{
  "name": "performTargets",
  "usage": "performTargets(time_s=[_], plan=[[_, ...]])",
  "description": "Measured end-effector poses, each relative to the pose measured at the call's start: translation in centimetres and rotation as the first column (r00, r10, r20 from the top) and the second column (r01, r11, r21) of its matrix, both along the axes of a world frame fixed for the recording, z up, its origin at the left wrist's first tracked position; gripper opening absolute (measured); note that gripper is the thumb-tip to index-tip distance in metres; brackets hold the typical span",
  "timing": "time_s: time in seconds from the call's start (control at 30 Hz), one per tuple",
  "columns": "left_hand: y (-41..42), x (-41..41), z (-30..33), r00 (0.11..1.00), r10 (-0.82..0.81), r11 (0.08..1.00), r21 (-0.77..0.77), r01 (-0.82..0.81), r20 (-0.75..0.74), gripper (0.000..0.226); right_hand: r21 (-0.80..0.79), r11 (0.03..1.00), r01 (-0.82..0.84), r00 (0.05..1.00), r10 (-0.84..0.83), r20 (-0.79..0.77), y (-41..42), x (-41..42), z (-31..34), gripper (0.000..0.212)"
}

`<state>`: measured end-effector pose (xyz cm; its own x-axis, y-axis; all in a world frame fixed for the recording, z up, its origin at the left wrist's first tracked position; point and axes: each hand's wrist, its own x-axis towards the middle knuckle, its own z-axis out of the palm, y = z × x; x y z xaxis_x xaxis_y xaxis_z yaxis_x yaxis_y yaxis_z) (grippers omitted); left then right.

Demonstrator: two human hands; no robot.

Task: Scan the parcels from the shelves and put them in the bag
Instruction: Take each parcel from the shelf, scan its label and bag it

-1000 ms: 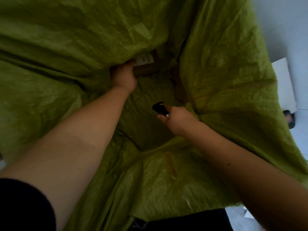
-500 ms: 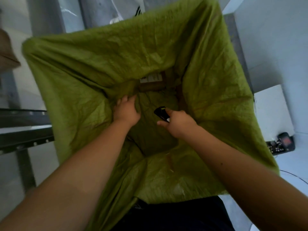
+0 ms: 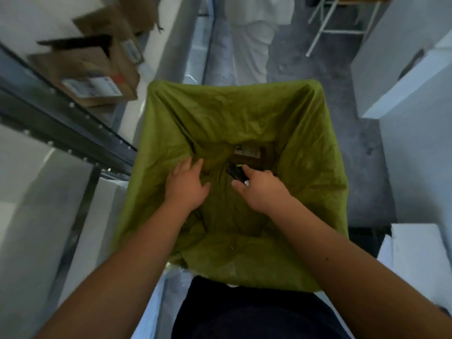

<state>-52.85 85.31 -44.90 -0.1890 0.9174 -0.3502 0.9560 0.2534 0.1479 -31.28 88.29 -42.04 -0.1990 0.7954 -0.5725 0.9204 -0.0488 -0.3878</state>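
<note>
Shelf [image 3: 73, 123] at 10 o'clock, cardboard boxes [image 3: 97, 69] on it. Green bag [image 3: 305, 133] centre, mouth wide. Left hand [image 3: 187, 185] over bag, fingers spread and relaxed, holding nothing. Right hand [image 3: 261, 187] grips black scanner [image 3: 236, 173]. Parcel [image 3: 249, 154] lies deep in bag, 12 o'clock of both hands.

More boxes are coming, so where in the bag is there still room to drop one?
Bare green lining lies near the bag bottom, between both wrists. The far end is crowded: a parcel lies there, with left hand and right hand, holding the scanner, above.
</note>
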Motion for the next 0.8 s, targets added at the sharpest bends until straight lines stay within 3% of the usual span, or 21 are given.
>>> performTargets(time_s=[0.2, 0.33, 0.43, 0.63, 0.8], plan=[[-9.3, 0.4, 7.0, 0.974, 0.224, 0.958, 0.191, -0.213, -0.037, 0.084, 0.075, 0.982, -0.172, 0.978, 0.180, -0.104, -1.9, -0.4, 3.6, 0.077], [-15.9, -0.4, 11.2, 0.911, 0.401, 0.892, 0.269, -0.364, -0.094, 0.080, 0.152, 0.921, -0.359, 0.911, 0.381, -0.160, -4.2, -4.3, 6.9, 0.070], [-21.7, -1.1, 13.8, 0.829, 0.556, 0.796, 0.330, -0.507, -0.068, 0.079, 0.221, 0.856, -0.467, 0.831, 0.510, -0.221, -7.4, -8.2, 9.9, 0.058], [-35.6, -3.0, 18.0, 0.593, 0.805, 0.543, 0.394, -0.742, 0.006, 0.085, 0.407, 0.656, -0.635, 0.599, 0.752, -0.275, -17.6, -14.8, 15.7, 0.059], [-47.5, -2.8, 21.3, 0.433, 0.901, 0.375, 0.468, -0.800, 0.017, 0.087, 0.476, 0.503, -0.721, 0.428, 0.864, -0.265, -28.1, -18.0, 19.3, 0.058]])
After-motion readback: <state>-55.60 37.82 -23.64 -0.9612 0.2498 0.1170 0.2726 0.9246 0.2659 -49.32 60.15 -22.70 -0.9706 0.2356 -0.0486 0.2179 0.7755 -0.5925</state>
